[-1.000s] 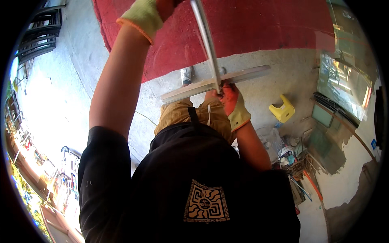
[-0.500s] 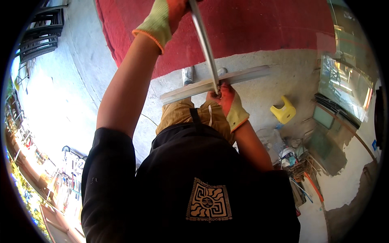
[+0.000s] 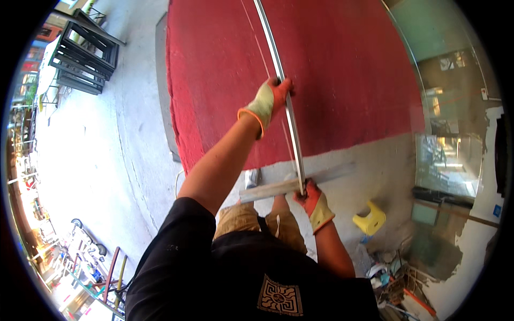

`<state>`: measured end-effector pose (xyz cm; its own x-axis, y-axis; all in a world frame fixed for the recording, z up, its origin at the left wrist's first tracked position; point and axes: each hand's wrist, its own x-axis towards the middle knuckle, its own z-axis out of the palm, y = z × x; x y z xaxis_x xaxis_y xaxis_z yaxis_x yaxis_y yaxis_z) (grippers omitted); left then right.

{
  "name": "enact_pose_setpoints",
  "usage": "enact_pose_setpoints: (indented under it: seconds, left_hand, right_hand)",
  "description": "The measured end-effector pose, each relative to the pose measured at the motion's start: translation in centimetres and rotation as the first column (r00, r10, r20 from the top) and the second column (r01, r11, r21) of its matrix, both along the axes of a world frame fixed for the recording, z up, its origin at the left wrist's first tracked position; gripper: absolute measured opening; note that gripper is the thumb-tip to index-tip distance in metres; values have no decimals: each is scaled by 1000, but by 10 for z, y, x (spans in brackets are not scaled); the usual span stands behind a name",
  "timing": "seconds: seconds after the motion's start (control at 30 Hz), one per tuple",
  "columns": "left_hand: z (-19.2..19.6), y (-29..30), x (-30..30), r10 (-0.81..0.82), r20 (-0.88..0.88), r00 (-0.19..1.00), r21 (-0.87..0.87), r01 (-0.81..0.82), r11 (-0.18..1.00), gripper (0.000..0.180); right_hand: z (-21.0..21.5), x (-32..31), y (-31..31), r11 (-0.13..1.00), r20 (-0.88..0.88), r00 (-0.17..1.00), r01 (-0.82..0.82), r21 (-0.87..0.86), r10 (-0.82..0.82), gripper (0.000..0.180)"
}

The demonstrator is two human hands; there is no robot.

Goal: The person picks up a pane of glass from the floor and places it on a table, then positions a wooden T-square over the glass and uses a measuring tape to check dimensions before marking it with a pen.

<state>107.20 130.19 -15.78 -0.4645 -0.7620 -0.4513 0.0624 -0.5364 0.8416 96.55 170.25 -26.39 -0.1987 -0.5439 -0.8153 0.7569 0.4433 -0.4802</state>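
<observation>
A long, straight T-square (image 3: 293, 128) of pale metal runs away from me over a red cloth surface (image 3: 353, 80). Its grey crosspiece (image 3: 270, 190) lies across the near end, just in front of my legs. My left hand (image 3: 272, 99), in a cream glove with red palm and fingers, is closed round the long blade partway up. At the near end, where blade and crosspiece meet, my right hand (image 3: 317, 206), gloved the same way, grips the tool. A thin pale line shows on the red surface left of the blade. The blade's far end is out of view.
A yellow plastic stool (image 3: 370, 218) stands on the floor to my right. Glass panes (image 3: 450, 160) lean farther right, above piled clutter (image 3: 393, 267). Dark frames (image 3: 85, 53) are stacked at far left. Wheeled equipment and poles (image 3: 101, 262) stand at lower left.
My left hand now shows whole on the blade, lower in the view. The whole scene has shifted down as the view tilted forward. Both hands keep hold of the T-square.
</observation>
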Motion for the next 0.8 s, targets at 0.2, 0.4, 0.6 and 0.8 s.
enact_pose_setpoints:
  seconds: [0.2,0.4,0.6,0.8]
  left_hand:
    - [-30,-3,21,68,153,986,-13,-67,998,36]
    - [-36,1,67,191,202,961,-17,-191,981,39]
    - [-45,-4,137,269,126,955,9,-272,962,51]
    - [-53,-5,199,334,87,938,76,-341,937,49]
  right_hand:
    - [-12,19,-2,999,200,979,-34,-39,41,39]
    - [0,56,-11,953,204,941,-291,85,269,40]
    - [7,118,-25,898,263,887,-421,126,379,41]
    - [33,169,-41,843,261,832,-528,99,490,36]
